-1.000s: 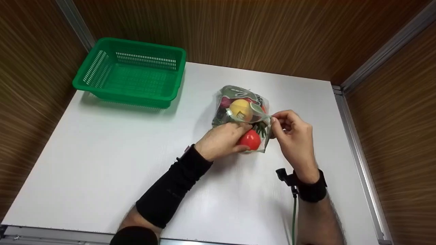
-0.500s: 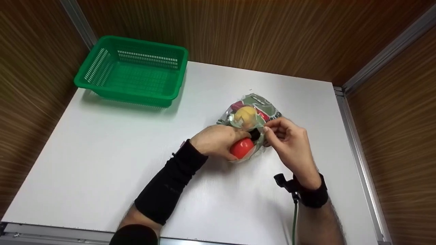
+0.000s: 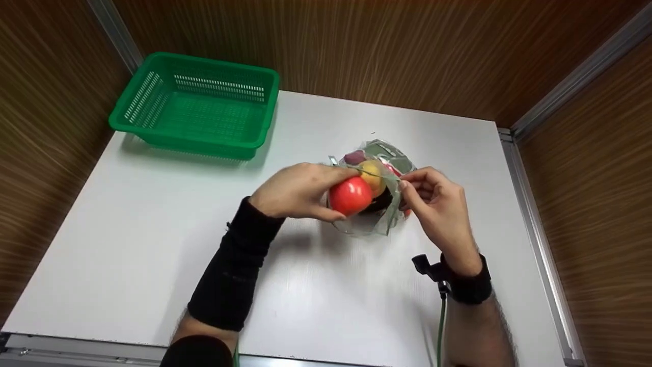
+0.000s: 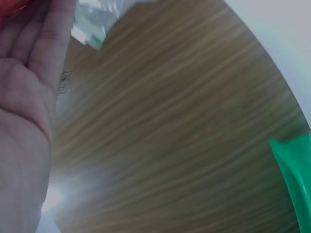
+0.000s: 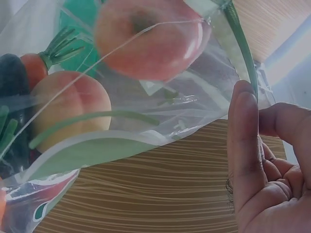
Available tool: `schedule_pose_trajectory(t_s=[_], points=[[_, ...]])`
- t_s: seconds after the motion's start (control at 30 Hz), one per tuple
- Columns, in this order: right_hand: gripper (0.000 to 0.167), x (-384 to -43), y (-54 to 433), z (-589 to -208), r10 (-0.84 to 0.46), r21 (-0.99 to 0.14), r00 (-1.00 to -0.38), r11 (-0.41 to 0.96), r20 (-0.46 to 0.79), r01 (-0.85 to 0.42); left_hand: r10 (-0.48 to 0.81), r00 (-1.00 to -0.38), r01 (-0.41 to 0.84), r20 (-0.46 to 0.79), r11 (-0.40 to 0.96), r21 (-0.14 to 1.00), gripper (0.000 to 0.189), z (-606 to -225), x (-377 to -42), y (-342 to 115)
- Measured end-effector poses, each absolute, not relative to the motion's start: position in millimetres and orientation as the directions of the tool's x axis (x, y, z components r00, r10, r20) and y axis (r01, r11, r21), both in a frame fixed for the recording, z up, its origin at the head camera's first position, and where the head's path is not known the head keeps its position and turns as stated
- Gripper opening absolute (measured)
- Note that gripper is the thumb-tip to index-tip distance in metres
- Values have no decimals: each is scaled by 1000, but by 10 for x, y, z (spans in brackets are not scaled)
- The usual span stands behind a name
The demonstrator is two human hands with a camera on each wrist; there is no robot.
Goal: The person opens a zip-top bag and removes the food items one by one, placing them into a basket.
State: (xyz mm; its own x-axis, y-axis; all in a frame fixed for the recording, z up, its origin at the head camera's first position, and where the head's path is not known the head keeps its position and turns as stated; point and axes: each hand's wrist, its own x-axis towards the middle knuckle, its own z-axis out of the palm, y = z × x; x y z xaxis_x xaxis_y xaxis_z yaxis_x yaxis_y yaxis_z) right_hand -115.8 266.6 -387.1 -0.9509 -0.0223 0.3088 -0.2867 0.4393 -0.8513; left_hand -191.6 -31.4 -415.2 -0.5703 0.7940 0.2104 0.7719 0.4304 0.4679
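My left hand [image 3: 298,192] holds a red apple [image 3: 350,196] between thumb and fingers at the mouth of a clear plastic bag [image 3: 389,152] with green print. The right hand [image 3: 438,204] pinches the bag's edge between thumb and forefinger, keeping that side raised. Inside the bag lie a yellow-pink peach [image 5: 70,109], an orange carrot [image 5: 34,70] with green tops and a long dark vegetable [image 5: 12,87]. A purple-red item [image 3: 354,157] shows at the far left of the bag. In the left wrist view, only the palm side of the left hand [image 4: 24,107] and a sliver of red appear.
A green plastic basket [image 3: 193,145] stands at the back left of the white table [image 3: 153,244], with nothing visible in it. Brown wood-grain panels [image 3: 326,46] enclose the back and sides. A green cable [image 3: 441,326] runs from the right wrist camera.
The left hand, earlier reaching into the bag's mouth around the apple, has lifted it up and to the left. The bag has shifted and its mouth gapes wider; the right hand keeps its pinch.
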Motion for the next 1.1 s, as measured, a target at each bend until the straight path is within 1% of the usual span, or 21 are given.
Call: schedule_pose_trajectory(t_s=[0.17, 0.3, 0.43, 0.57, 0.7, 0.83, 0.97, 1.1], points=[[8, -1170, 2657, -3879, -6, -860, -954, 431, 301, -274, 721, -621, 757, 309, 449, 475, 84, -4109, -1983, -566], [9, -1173, 2655, -3885, -10, -854, -956, 446, 294, -267, 618, -667, 741, 415, 493, 457, 84, -4098, -2071, -801], [10, -1172, 2653, -3885, -15, -851, -958, 455, 286, -262, 466, -735, 674, 493, 582, 454, 87, -4129, -2162, -1018], [10, -1170, 2654, -3890, -18, -845, -959, 467, 284, -260, 266, -808, 542, 526, 686, 486, 90, -4197, -2262, -1175], [11, -1174, 2655, -3906, -32, -843, -958, 466, 287, -268, 77, -849, 401, 524, 738, 542, 90, -4316, -2396, -1296], [10, -1171, 2655, -3913, -48, -845, -956, 457, 289, -278, -48, -874, 288, 484, 751, 594, 89, -4474, -2536, -1405], [9, -1161, 2652, -3912, -55, -844, -958, 461, 281, -274, -104, -900, 206, 423, 754, 623, 90, -4622, -2632, -1477], [8, -1152, 2643, -3905, -56, -848, -963, 461, 264, -260, -94, -928, 164, 360, 764, 624, 90, -4718, -2680, -1500]])
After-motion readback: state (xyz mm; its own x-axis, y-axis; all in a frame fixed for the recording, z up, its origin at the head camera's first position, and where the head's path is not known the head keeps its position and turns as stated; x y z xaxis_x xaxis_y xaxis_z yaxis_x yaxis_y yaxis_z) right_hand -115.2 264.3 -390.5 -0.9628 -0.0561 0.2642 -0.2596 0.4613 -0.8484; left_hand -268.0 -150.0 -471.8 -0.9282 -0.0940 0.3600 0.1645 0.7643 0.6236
